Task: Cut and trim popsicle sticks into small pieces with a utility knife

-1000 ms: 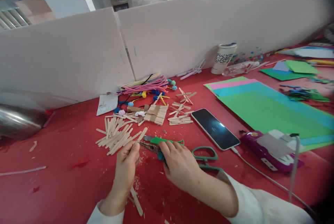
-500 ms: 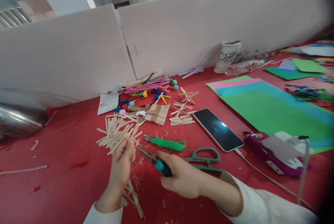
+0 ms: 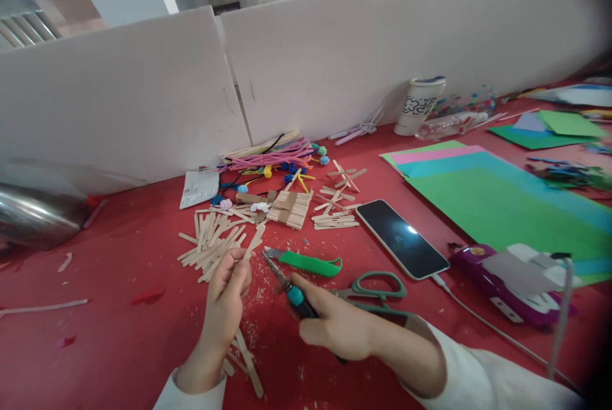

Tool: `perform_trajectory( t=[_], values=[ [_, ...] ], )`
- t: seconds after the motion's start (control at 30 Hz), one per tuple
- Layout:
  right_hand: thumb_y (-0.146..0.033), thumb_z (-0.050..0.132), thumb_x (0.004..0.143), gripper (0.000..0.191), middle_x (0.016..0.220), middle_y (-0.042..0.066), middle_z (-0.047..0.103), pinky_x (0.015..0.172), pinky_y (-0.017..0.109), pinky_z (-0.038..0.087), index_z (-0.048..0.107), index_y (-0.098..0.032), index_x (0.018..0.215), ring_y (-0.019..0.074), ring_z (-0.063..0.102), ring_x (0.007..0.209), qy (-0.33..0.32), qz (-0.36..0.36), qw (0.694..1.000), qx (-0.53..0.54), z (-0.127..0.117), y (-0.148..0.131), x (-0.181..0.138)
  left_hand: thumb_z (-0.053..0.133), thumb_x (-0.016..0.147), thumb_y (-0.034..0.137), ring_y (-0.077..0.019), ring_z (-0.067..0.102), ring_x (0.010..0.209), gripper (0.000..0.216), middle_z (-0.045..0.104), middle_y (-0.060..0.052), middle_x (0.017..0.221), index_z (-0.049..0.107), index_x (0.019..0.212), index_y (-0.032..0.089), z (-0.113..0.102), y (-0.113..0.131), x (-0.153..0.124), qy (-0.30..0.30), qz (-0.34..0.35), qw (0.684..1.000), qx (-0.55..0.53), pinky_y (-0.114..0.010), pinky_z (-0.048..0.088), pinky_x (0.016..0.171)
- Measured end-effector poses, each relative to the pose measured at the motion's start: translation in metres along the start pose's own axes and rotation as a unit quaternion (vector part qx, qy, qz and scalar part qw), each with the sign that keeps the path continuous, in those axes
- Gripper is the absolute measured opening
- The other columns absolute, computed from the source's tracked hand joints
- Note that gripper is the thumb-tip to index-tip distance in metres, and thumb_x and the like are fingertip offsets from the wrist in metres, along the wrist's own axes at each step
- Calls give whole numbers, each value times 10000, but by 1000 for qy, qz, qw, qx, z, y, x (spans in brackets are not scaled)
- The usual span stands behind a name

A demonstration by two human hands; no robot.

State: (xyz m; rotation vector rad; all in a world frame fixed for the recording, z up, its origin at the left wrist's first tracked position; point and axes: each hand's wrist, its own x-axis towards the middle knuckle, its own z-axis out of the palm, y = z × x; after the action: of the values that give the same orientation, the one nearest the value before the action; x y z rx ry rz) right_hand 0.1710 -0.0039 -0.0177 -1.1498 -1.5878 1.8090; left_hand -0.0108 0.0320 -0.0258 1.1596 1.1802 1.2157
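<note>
Containers first: lidded paper cup [image 3: 419, 106] upright by the white partition [image 3: 335, 65], contents hidden by its sides and lid; clear plastic bottle [image 3: 444, 126] on its side next to it, something reddish showing at the neck end, too blurred to say whether inside. Metal vessel [image 3: 41, 217] at far left, cut by the frame edge; interior out of sight. Left hand [image 3: 228, 292] closed in a pinch, thumb against fingers, gripping a wooden stick [image 3: 255, 242] that juts up and away from the fingertips. Right hand [image 3: 342, 321] wrapped round the teal-and-black handles of pliers [image 3: 296, 297], nose pointing toward the stick. Held stick lies between the left fingertips and the loose stick pile [image 3: 210, 244], just beside the plier tips, apart from them. Green cutter [image 3: 310, 263] on the red table [image 3: 157, 340] just beyond the pliers; scissors [image 3: 380, 293] just beyond the right wrist. More sticks [image 3: 249, 365] beside the left wrist, pale shavings scattered around.
</note>
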Motion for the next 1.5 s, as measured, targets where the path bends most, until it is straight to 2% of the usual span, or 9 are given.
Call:
perform_trajectory(
  t=[0.2, 0.3, 0.4, 0.6, 0.93, 1.13, 1.23, 1.4, 1.5],
  values=[
    [-187, 483, 657, 390, 670, -58, 375, 514, 227, 306, 452, -172, 1046, 100, 350, 571, -10, 10, 994, -110, -2, -5, -8, 689, 708, 462, -55, 213, 443, 328, 303, 99, 481, 550, 739, 166, -8, 6, 2, -5, -19, 1000, 18, -188, 158, 421],
    [-166, 491, 648, 282, 669, -55, 401, 532, 235, 280, 453, -191, 926, 104, 350, 579, 23, -17, 980, -197, -4, -13, -11, 686, 697, 438, -50, 175, 427, 304, 274, 109, 463, 547, 728, 169, -11, 12, 5, -12, -37, 999, 11, -190, 128, 412],
    [-157, 497, 636, 201, 661, -45, 429, 521, 246, 241, 407, -201, 811, 105, 346, 560, 57, -5, 961, -269, -3, -18, -11, 670, 685, 398, -51, 160, 424, 258, 261, 113, 461, 550, 733, 174, -11, 17, 5, -12, -48, 999, 2, -191, 125, 413],
    [-159, 498, 631, 217, 664, -35, 454, 520, 249, 213, 425, -202, 830, 109, 325, 551, 83, -4, 944, -318, -1, -18, -12, 559, 720, 305, -67, 203, 436, 142, 281, 92, 460, 589, 726, 167, -17, 22, 2, -56, -60, 996, 44, -208, 148, 431],
    [-158, 507, 612, 205, 636, -62, 412, 500, 229, 250, 401, -217, 777, 94, 343, 546, 9, 16, 967, -256, -6, -15, -9, 535, 691, 290, -79, 154, 437, 135, 224, 90, 455, 603, 653, 180, -31, 28, 5, -120, -35, 984, 130, -232, 143, 440],
    [-169, 509, 608, 182, 646, -60, 387, 521, 224, 284, 400, -206, 748, 93, 342, 580, -26, 21, 984, -174, -6, -14, -10, 555, 681, 284, -74, 147, 425, 109, 218, 99, 454, 598, 709, 188, -32, 27, 8, -78, -35, 989, 118, -222, 123, 436],
    [-167, 503, 595, 193, 665, -54, 395, 539, 226, 306, 426, -198, 769, 97, 355, 598, -41, 26, 990, -130, -7, -14, -9, 586, 692, 270, -70, 156, 425, 80, 234, 102, 453, 559, 683, 195, -34, 27, 9, -83, -42, 989, 112, -212, 126, 431],
    [-181, 487, 567, 200, 649, -52, 403, 546, 232, 320, 453, -188, 764, 96, 360, 588, -55, 58, 994, -71, -10, -14, -7, 579, 776, 383, -80, 259, 423, 234, 331, 72, 445, 647, 779, 159, -37, 24, 10, -129, -34, 985, 109, -216, 170, 430],
    [-175, 479, 538, 304, 664, -45, 434, 547, 233, 335, 510, -174, 841, 99, 382, 589, -77, 66, 994, -32, -10, -15, -7, 556, 800, 432, -74, 223, 415, 311, 292, 82, 442, 659, 809, 139, -36, 25, 10, -135, -47, 985, 96, -216, 154, 420]
  ],
)
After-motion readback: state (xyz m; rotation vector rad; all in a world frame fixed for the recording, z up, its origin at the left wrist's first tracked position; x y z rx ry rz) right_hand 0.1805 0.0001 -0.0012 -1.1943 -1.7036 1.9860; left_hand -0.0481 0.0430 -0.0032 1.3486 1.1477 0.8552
